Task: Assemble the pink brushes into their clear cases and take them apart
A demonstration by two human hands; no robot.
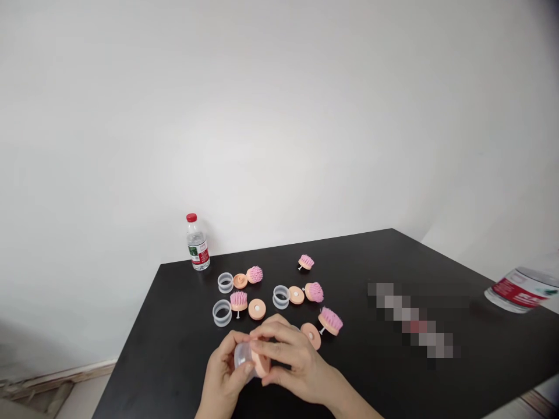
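Left hand (222,375) and right hand (294,364) closest, fingers curled, closed together on a clear plastic ring (243,356) against a peach disc (262,365). Right of the red-capped water bottle (198,242), pink bristle heads (331,321), more peach discs (257,309) and clear rings (222,313) scattered over a black table (174,349).

Bare left hand (222,368) and right hand (297,365) with slim fingers (274,331) and short nails, the right forearm (349,400) bare too

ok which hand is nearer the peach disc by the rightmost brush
Right. The right hand sits just left of the peach disc; the left hand is farther left, past the right hand.
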